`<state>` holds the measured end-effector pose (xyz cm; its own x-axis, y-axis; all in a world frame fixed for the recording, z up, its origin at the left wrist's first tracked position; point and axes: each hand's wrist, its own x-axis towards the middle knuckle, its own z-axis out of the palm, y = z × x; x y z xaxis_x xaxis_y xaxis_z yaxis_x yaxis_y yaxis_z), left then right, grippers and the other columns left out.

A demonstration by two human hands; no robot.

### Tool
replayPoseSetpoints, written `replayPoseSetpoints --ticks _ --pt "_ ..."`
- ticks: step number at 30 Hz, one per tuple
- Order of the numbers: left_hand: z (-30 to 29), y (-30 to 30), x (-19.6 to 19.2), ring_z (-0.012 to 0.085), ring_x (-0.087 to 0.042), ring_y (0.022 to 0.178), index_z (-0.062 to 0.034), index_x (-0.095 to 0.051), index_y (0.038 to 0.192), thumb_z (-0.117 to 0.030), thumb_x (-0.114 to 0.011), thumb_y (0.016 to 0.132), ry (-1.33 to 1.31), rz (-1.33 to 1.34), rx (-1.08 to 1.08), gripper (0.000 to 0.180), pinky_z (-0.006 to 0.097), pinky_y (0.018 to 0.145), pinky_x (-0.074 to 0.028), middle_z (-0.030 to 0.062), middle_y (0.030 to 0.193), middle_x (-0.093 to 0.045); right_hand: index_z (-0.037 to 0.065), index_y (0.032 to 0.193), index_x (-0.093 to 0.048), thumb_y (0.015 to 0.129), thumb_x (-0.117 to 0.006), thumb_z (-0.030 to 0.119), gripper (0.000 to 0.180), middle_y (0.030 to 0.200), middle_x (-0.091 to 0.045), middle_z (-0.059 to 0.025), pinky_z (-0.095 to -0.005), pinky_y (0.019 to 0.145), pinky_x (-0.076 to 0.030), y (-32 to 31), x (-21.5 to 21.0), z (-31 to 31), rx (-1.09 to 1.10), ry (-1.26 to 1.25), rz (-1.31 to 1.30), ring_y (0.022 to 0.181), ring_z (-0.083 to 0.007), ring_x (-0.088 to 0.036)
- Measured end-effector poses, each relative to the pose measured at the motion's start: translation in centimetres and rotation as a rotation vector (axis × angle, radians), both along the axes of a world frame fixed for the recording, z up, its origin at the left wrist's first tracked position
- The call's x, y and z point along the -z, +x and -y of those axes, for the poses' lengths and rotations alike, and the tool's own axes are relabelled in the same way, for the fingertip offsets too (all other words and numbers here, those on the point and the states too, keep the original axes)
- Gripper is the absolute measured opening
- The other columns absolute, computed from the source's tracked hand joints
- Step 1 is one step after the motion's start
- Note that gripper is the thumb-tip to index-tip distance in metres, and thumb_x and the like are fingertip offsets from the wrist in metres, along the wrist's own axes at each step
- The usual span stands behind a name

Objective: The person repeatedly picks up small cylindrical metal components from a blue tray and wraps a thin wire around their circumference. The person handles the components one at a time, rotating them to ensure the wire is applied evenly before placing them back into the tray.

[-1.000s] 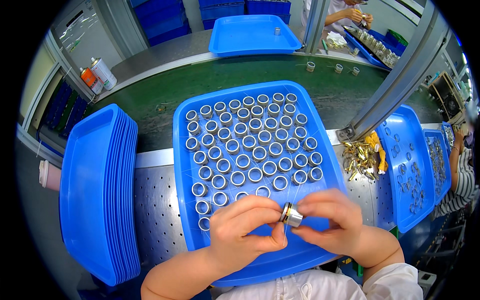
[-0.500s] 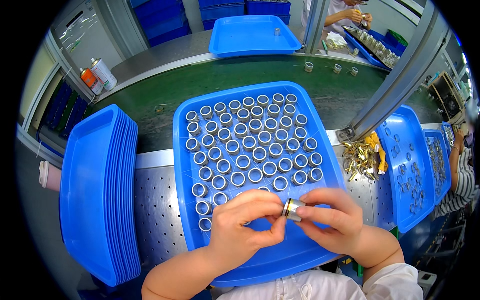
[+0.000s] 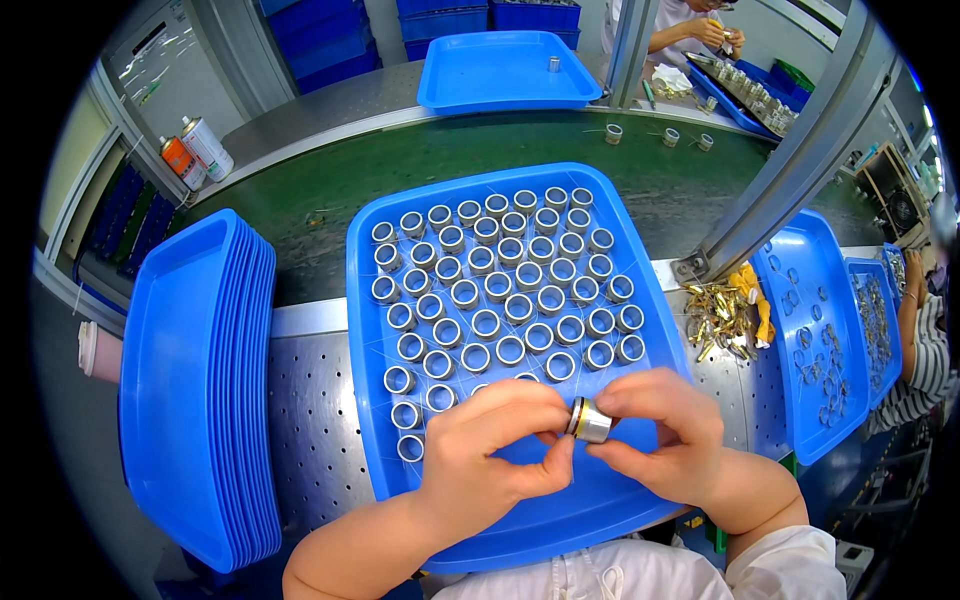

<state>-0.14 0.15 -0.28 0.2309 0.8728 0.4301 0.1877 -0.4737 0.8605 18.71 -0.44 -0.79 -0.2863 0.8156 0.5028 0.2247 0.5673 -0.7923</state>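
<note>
Silver ring fitting (image 3: 588,421) pinched between left hand (image 3: 495,450) and right hand (image 3: 668,432), axis lying sideways, brass end facing left

Rings (image 3: 500,290) in central tray (image 3: 660,300); stacked trays (image 3: 200,390) left, fittings pile (image 3: 722,315) right

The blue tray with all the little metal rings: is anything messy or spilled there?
Nothing spilled. The rings stand in tidy rows in the blue tray. Only the brass parts right of it lie in a loose heap on the bench.
</note>
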Motion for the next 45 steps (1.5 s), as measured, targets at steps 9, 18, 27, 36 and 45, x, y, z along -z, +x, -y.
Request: replayPoseSetpoints --ticks 9,18,27,36,45 --pt "-0.01 -0.15 -0.04 0.0120 -0.063 0.063 -0.0020 -0.064 0.076 0.006 -0.070 0.060 -0.027 -0.040 0.002 0.018 0.022 0.055 -0.051 0.0067 0.082 -0.064 0.005 0.098 -0.067 0.064 -0.075 -0.004 0.037 0.096 -0.061 -0.0113 -0.0263 0.062 -0.053 -0.20 0.07 -0.19 0.016 0.294 0.145 0.073 -0.0196 -0.063" --pt "-0.04 -0.18 0.07 0.0131 -0.061 0.061 -0.0039 -0.064 0.075 0.003 -0.071 0.058 0.163 -0.082 -0.032 0.020 0.023 0.052 -0.049 0.0050 0.080 -0.063 0.003 0.098 -0.065 0.063 -0.077 -0.001 0.038 0.095 -0.061 -0.0117 -0.0263 0.063 -0.053 -0.47 -0.12 0.43 0.010 -0.093 -0.118 0.074 -0.0204 -0.063" --pt "-0.09 -0.06 -0.09 0.0117 -0.062 0.061 -0.0019 -0.063 0.077 0.006 -0.070 0.060 0.003 -0.036 0.016 0.020 0.021 0.054 -0.050 0.0069 0.081 -0.063 0.004 0.098 -0.066 0.063 -0.077 0.000 0.037 0.094 -0.061 -0.0107 -0.0277 0.064 -0.052 -0.04 -0.15 -0.21 0.016 0.256 0.134 0.077 -0.0212 -0.062" --pt "0.04 -0.12 -0.04 0.0146 -0.062 0.061 -0.0022 -0.063 0.075 0.006 -0.069 0.058 0.132 -0.093 -0.016 0.020 0.023 0.054 -0.050 0.0069 0.078 -0.063 0.003 0.099 -0.064 0.064 -0.077 0.000 0.037 0.094 -0.062 -0.0119 -0.0266 0.065 -0.053 -0.19 -0.54 0.22 0.016 0.002 0.007 0.080 -0.0214 -0.063" --pt "-0.04 0.06 -0.01 0.0125 -0.061 0.062 -0.0013 -0.063 0.077 0.008 -0.070 0.059 0.076 -0.038 -0.009 0.022 0.022 0.054 -0.050 0.0070 0.078 -0.063 0.002 0.099 -0.064 0.064 -0.075 -0.002 0.037 0.096 -0.061 -0.0110 -0.0273 0.063 -0.053 -0.11 -0.08 -0.01 0.012 0.216 0.090 0.078 -0.0212 -0.063"
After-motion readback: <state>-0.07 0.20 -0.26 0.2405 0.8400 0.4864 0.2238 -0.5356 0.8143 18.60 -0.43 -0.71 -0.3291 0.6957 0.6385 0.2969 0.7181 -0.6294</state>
